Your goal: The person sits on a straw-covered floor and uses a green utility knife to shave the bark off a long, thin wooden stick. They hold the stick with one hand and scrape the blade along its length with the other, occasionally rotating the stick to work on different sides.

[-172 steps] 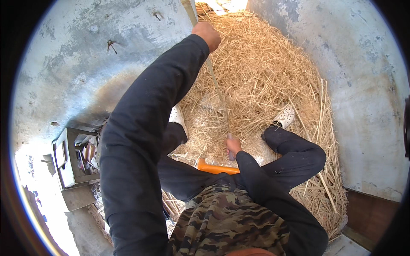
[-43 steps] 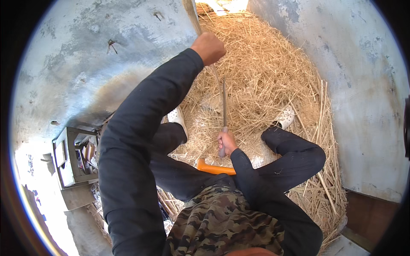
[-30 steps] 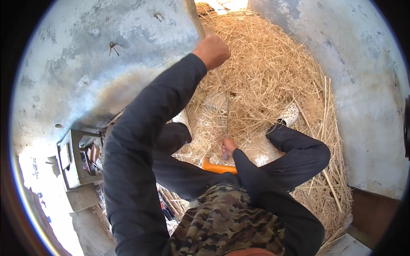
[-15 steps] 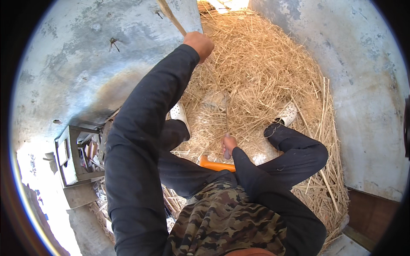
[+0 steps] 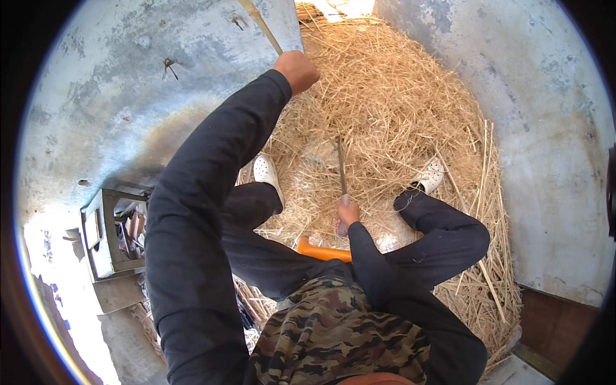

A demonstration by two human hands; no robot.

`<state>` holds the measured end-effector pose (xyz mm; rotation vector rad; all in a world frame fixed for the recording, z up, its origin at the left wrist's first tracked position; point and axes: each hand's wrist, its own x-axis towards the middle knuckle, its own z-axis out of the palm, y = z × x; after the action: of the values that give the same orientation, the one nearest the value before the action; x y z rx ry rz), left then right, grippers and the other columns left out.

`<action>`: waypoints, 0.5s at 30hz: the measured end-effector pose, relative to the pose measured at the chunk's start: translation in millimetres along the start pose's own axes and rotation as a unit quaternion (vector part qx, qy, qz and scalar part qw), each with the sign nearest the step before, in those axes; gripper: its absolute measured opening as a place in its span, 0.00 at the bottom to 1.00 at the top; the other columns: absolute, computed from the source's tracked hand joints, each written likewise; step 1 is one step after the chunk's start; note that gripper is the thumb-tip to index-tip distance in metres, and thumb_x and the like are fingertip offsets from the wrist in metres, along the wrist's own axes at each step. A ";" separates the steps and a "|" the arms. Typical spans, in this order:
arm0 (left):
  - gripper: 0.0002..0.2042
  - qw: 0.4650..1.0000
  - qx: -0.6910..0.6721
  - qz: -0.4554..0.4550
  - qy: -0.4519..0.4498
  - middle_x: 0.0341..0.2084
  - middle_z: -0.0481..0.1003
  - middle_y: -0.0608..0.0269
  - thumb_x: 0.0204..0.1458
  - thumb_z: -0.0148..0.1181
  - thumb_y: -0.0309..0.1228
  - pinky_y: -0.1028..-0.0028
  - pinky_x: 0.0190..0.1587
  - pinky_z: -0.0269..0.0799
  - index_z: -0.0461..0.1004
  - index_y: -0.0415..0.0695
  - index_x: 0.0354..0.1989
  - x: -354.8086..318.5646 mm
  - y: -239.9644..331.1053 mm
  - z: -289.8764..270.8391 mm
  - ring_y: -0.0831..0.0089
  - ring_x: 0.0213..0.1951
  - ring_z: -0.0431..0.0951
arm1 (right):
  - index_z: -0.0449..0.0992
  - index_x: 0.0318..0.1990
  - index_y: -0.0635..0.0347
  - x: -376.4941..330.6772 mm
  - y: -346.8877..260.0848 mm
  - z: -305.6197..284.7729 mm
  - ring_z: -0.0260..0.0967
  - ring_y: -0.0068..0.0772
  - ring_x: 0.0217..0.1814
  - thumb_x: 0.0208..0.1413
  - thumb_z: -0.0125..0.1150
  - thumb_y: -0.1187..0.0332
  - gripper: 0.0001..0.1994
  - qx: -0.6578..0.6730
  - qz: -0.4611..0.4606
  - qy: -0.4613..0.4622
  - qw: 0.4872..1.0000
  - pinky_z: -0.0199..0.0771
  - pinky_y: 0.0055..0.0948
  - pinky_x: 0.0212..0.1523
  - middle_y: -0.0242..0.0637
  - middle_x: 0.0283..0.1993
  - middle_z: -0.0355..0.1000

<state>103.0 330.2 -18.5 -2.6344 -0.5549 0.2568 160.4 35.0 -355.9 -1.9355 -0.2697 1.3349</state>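
a slender, pale, smooth-looking strip slants up-left from the left grip, which is clamped on it; to the right, the right grip is clamped round the handle of a knife, its narrow dark blade pointing forward over dry, tangled straw.
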 end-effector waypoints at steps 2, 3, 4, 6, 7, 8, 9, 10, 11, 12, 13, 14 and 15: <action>0.03 1.000 -0.003 -0.012 -0.017 0.23 0.79 0.60 0.42 0.61 0.25 0.62 0.29 0.76 0.80 0.46 0.24 0.1 -0.4 1.5 0.58 0.31 0.81 | 0.70 0.30 0.67 -6.2 -15.2 -0.8 0.63 0.29 0.11 0.55 0.57 0.67 0.10 0.003 -0.064 0.009 0.998 0.62 0.34 0.11 0.36 0.16 0.64; 0.03 1.000 0.000 -0.021 -0.021 0.23 0.79 0.60 0.42 0.61 0.25 0.62 0.29 0.76 0.80 0.46 0.24 -0.1 -0.7 2.4 0.58 0.31 0.81 | 0.70 0.31 0.67 -3.9 -18.5 -0.1 0.63 0.29 0.11 0.55 0.57 0.67 0.10 0.013 -0.141 0.025 0.990 0.62 0.33 0.11 0.36 0.16 0.65; 0.03 0.999 0.004 -0.029 -0.026 0.24 0.79 0.60 0.42 0.61 0.25 0.62 0.29 0.76 0.80 0.46 0.25 -1.2 -1.8 3.3 0.58 0.32 0.81 | 0.70 0.32 0.67 -1.2 -22.0 0.7 0.63 0.28 0.11 0.54 0.57 0.67 0.10 0.024 -0.217 0.041 0.975 0.62 0.33 0.11 0.36 0.16 0.65; 0.03 0.998 -0.004 -0.043 -0.035 0.24 0.79 0.60 0.43 0.62 0.25 0.61 0.30 0.76 0.81 0.46 0.26 -3.7 -4.9 5.9 0.57 0.32 0.81 | 0.71 0.33 0.67 -1.4 -22.7 1.8 0.64 0.28 0.11 0.54 0.57 0.67 0.10 0.038 -0.306 0.065 0.949 0.63 0.31 0.12 0.35 0.17 0.66; 0.03 0.998 -0.016 -0.049 -0.039 0.25 0.79 0.60 0.43 0.62 0.26 0.61 0.30 0.76 0.81 0.46 0.27 -5.6 -7.4 7.4 0.57 0.33 0.81 | 0.71 0.34 0.67 -2.6 -21.6 2.2 0.64 0.27 0.11 0.54 0.57 0.67 0.10 0.041 -0.320 0.074 0.944 0.63 0.31 0.12 0.36 0.17 0.67; 0.03 0.997 -0.027 -0.055 -0.044 0.25 0.79 0.60 0.43 0.63 0.26 0.61 0.30 0.76 0.81 0.46 0.28 -7.8 -9.7 8.6 0.57 0.33 0.81 | 0.71 0.35 0.67 -4.0 -20.5 3.0 0.64 0.27 0.11 0.54 0.57 0.66 0.11 0.045 -0.334 0.082 0.938 0.63 0.31 0.12 0.36 0.18 0.67; 0.04 0.998 -0.025 -0.042 -0.043 0.25 0.79 0.59 0.45 0.60 0.27 0.61 0.30 0.76 0.81 0.47 0.27 -7.4 -10.0 4.8 0.57 0.33 0.81 | 0.71 0.35 0.67 5.2 1.3 5.5 0.64 0.28 0.11 0.54 0.57 0.66 0.10 0.003 -0.288 0.066 0.955 0.64 0.31 0.12 0.36 0.18 0.68; 0.05 0.999 -0.023 -0.027 -0.037 0.25 0.79 0.59 0.46 0.58 0.27 0.60 0.30 0.76 0.81 0.47 0.27 -4.2 -9.5 -2.3 0.57 0.33 0.81 | 0.72 0.34 0.67 26.6 40.8 8.4 0.65 0.29 0.10 0.54 0.57 0.66 0.10 -0.039 -0.241 0.056 0.968 0.64 0.31 0.12 0.37 0.18 0.68; 0.06 0.999 -0.020 -0.017 -0.041 0.25 0.80 0.58 0.48 0.56 0.28 0.60 0.30 0.77 0.81 0.48 0.26 -6.3 -9.0 -4.9 0.57 0.33 0.81 | 0.72 0.34 0.67 36.5 64.8 12.3 0.65 0.30 0.10 0.54 0.57 0.66 0.10 -0.080 -0.192 0.035 0.978 0.65 0.32 0.12 0.38 0.19 0.69; 0.06 0.999 -0.025 -0.016 -0.038 0.25 0.80 0.58 0.47 0.56 0.28 0.60 0.30 0.77 0.80 0.47 0.26 -16.1 -6.5 11.1 0.56 0.32 0.81 | 0.73 0.31 0.67 7.9 41.1 9.7 0.65 0.34 0.09 0.53 0.58 0.66 0.11 -0.061 -0.036 -0.015 0.997 0.65 0.34 0.12 0.40 0.19 0.70; 0.06 0.999 -0.023 -0.012 -0.020 0.25 0.79 0.58 0.47 0.56 0.28 0.60 0.29 0.77 0.80 0.47 0.25 -18.0 -9.4 18.4 0.56 0.32 0.81 | 0.73 0.30 0.67 9.9 37.7 7.8 0.66 0.35 0.10 0.53 0.58 0.66 0.11 -0.069 -0.079 0.001 0.994 0.66 0.35 0.14 0.41 0.20 0.70; 0.06 1.000 -0.022 -0.009 -0.003 0.24 0.79 0.58 0.47 0.56 0.28 0.60 0.29 0.77 0.80 0.47 0.24 -16.8 -12.6 24.9 0.56 0.31 0.81 | 0.73 0.29 0.67 11.8 34.2 5.6 0.67 0.37 0.12 0.53 0.58 0.65 0.11 -0.078 -0.122 0.018 0.989 0.67 0.36 0.16 0.43 0.20 0.70; 0.05 1.000 -0.013 -0.012 -0.003 0.24 0.79 0.58 0.46 0.58 0.28 0.60 0.29 0.77 0.80 0.47 0.24 -12.5 -14.5 19.7 0.56 0.31 0.81 | 0.73 0.28 0.68 16.0 29.2 4.6 0.68 0.39 0.14 0.52 0.59 0.65 0.12 -0.085 -0.165 0.033 0.982 0.68 0.37 0.17 0.44 0.20 0.70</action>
<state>81.6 344.2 -28.4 -2.6513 -0.5944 0.2525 156.4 25.8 -388.0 -1.9658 -0.6604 1.0564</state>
